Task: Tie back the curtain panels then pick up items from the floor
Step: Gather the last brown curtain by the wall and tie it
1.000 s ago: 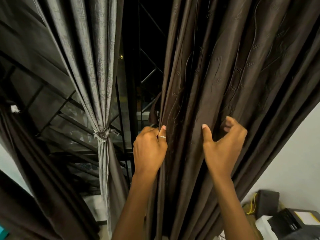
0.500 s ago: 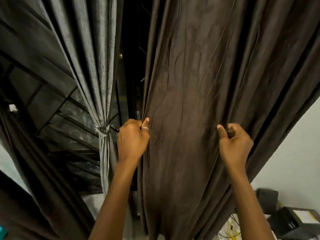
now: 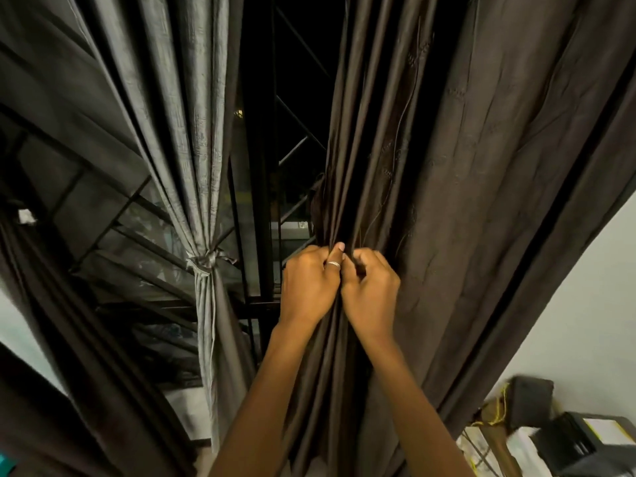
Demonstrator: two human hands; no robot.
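Note:
A dark brown curtain panel (image 3: 457,187) hangs in front of me, bunched into narrow folds at its left edge. My left hand (image 3: 308,285), with a ring on the thumb, grips those folds at mid height. Right beside it, touching it, my right hand (image 3: 370,292) grips the same gathered fabric. A grey curtain panel (image 3: 186,125) to the left is tied at its waist with a knotted grey tie (image 3: 203,262). Another dark panel (image 3: 69,304) hangs at the far left.
Behind the curtains a window with a black metal grille (image 3: 265,187) shows darkness outside. A white wall (image 3: 581,304) is on the right. Below it, at the bottom right, sit a dark box (image 3: 531,397), yellow cord (image 3: 499,411) and a black device (image 3: 592,442) with papers.
The brown panel was spread wide between my hands; my right hand has swept left to meet my left hand, gathering the fabric into a tight bunch. My left hand shifted right.

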